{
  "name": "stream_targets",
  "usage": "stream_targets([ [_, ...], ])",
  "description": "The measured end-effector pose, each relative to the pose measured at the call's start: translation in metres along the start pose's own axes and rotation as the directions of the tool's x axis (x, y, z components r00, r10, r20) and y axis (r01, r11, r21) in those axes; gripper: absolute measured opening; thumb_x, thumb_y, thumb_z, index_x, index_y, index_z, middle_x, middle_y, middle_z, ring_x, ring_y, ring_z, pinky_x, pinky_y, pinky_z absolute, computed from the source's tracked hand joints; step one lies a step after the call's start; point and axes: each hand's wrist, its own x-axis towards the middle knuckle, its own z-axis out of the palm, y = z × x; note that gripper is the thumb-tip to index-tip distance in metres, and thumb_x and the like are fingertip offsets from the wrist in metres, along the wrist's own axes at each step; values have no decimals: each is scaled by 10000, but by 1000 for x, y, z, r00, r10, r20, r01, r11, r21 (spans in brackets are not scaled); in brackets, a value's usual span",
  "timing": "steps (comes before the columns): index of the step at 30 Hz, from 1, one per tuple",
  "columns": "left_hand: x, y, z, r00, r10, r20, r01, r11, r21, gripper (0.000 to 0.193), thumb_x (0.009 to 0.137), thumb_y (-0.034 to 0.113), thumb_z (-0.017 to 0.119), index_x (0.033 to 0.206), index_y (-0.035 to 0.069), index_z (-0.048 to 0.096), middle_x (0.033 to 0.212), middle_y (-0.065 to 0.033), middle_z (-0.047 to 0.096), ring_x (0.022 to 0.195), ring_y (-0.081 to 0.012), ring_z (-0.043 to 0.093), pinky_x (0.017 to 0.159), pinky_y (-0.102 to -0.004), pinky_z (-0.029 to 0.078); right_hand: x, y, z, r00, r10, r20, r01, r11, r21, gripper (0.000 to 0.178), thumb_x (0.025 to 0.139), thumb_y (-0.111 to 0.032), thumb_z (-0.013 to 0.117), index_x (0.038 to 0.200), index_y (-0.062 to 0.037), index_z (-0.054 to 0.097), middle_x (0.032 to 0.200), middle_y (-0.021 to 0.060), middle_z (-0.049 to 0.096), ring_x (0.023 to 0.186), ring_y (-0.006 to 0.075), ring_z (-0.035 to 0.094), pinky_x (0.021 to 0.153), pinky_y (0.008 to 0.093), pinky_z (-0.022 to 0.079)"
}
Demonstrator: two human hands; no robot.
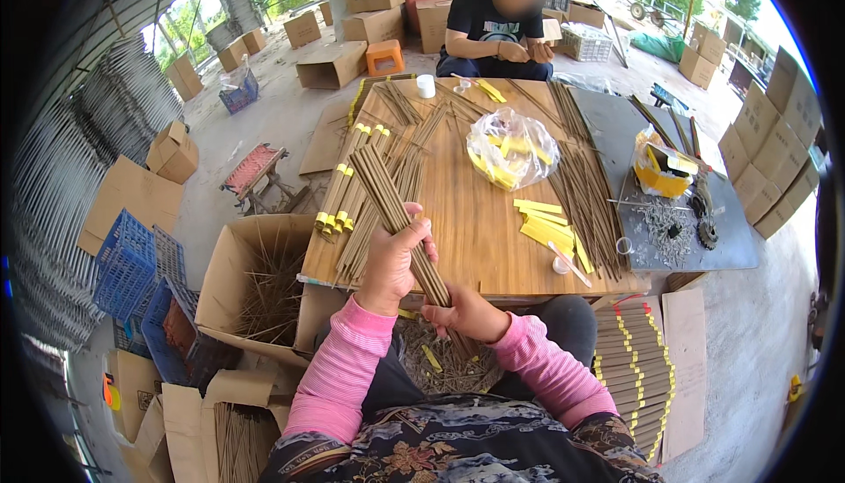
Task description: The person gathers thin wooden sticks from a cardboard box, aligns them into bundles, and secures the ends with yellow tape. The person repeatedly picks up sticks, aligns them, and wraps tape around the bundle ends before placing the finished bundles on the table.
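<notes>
Wood-brown and broad, the table [458, 245] is spreading out ahead of my hands at twelve o'clock, with a dark board [731, 241] lying flush beside it towards three. At nine o'clock an open cardboard box [224, 294] is holding loose sticks, and at four a flat stack of yellow-banded bundles [634, 360] is resting low beside my knee. More bundles with yellow ends [343, 184] are lying on the tabletop between ten and eleven, while a clear plastic bag [513, 149] of yellow pieces is sitting at one. Across the table's near edge I am holding the unbanded bundle of thin brown sticks [385, 193], tilting its far end towards eleven and its near end towards five, over my lap. My left hand [393, 259] is clamping its middle; my right hand [466, 311] is gripping it lower down, though I cannot tell how the hidden fingers are sitting. Yellow strips [541, 228] are waiting at two o'clock, and a small white pot [561, 265] is standing at three. I judge that I am gathering and evening the sticks; the next move is probably calling for level ends and a firm left grip, leaving the right free for a strip.
</notes>
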Motion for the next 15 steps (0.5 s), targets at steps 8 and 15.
stream_targets([
  [8, 6, 6, -24, 966, -142, 217, 213, 911, -353, 150, 825, 213, 606, 803, 119, 491, 627, 6, 460, 507, -110, 450, 468, -248, 398, 2, -15, 7, 940, 141, 310, -265, 875, 405, 153, 827, -150, 597, 773, -60, 487, 563, -5, 472, 432, 89, 459, 413, 225, 395],
  [15, 14, 18, -10, 970, -115, 216, 185, 922, -340, 108, 843, 210, 588, 812, 140, 512, 603, 16, 433, 485, -91, 433, 440, -231, 377, 15, -12, 4, 986, 128, 105, -141, 982, 124, 175, 818, -160, 615, 799, -47, 483, 562, -18, 475, 422, 73, 451, 407, 196, 365],
])
